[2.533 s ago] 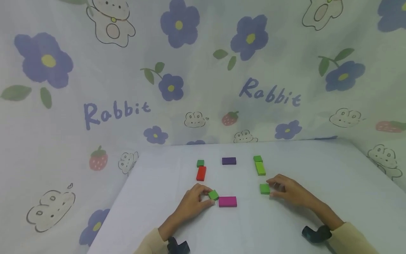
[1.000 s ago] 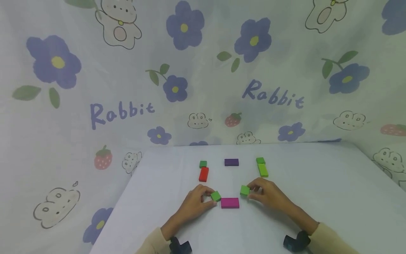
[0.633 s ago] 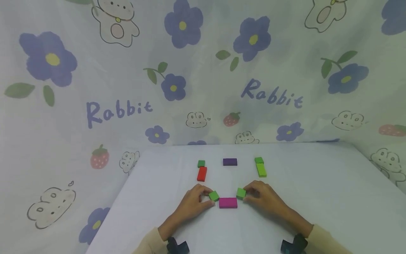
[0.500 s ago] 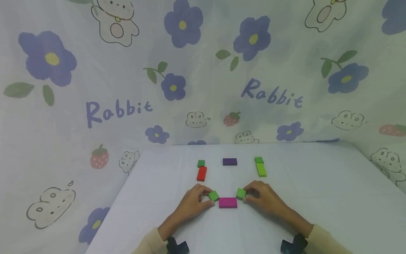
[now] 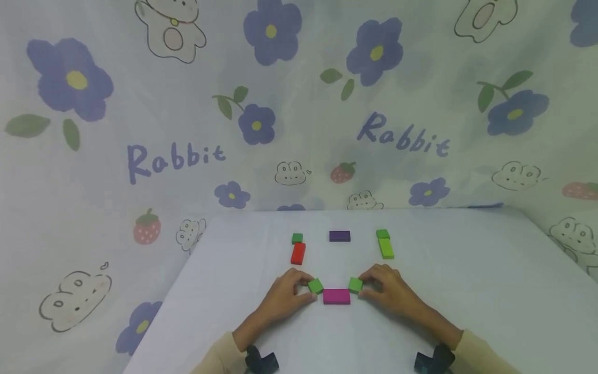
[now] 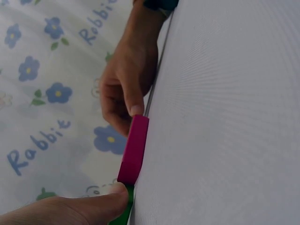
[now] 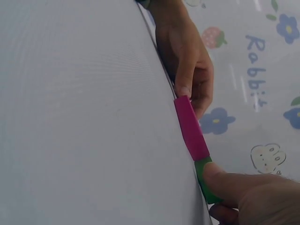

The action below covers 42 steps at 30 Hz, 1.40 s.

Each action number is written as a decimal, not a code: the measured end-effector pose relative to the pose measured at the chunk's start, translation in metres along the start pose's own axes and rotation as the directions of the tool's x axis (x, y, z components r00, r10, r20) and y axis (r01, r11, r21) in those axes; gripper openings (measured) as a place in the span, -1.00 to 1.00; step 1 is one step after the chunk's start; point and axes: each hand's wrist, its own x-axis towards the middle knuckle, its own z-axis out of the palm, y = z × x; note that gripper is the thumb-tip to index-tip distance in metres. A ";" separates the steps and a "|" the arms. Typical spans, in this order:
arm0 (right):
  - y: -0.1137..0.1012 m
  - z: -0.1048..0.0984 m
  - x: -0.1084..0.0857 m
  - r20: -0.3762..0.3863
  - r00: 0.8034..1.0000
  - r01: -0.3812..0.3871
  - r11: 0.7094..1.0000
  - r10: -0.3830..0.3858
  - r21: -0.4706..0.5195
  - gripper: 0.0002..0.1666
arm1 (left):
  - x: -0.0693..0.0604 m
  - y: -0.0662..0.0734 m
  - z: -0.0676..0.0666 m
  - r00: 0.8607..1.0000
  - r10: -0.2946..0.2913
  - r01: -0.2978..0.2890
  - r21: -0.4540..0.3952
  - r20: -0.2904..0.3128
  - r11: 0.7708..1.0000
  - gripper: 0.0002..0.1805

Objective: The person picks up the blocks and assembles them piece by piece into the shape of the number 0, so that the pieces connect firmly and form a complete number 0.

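My left hand [image 5: 283,295] pinches a small green block [image 5: 315,286], turned at an angle by the left end of a magenta block [image 5: 336,296]. At that block's right end, my right hand [image 5: 390,291] pinches another green block [image 5: 355,285] between thumb and fingers. In the right wrist view this green block [image 7: 206,180] meets the end of the magenta block [image 7: 191,126]. The left wrist view shows the left thumb on its green block [image 6: 123,213], against the magenta block [image 6: 134,150].
Farther back on the white table [image 5: 439,244] lie a red block [image 5: 298,253] touching a green block [image 5: 297,238], a dark purple block [image 5: 339,236], and a lime block [image 5: 385,248] touching a green block [image 5: 382,234]. A patterned cloth [image 5: 299,104] hangs behind.
My right hand has slid its green block leftward from the right side to the magenta block's right end. The left hand has kept its pinch in place. Little differs over the last half second.
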 end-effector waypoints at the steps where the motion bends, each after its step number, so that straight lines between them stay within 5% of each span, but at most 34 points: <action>1: 0.000 0.000 0.000 -0.003 1.000 0.001 1.000 -0.001 0.004 -0.66 | 0.000 0.000 0.000 1.000 0.000 0.000 -0.001 -0.001 1.000 -0.63; 33: 0.008 0.003 -0.001 -0.025 0.998 0.053 0.998 -0.054 -0.028 -0.64 | 0.003 0.000 0.002 1.000 0.014 -0.014 0.001 -0.003 1.000 -0.63; 42: 0.007 0.001 0.000 0.032 0.999 -0.031 0.999 0.030 0.021 -0.54 | 0.000 0.001 0.002 1.000 0.015 -0.015 0.014 -0.003 1.000 -0.60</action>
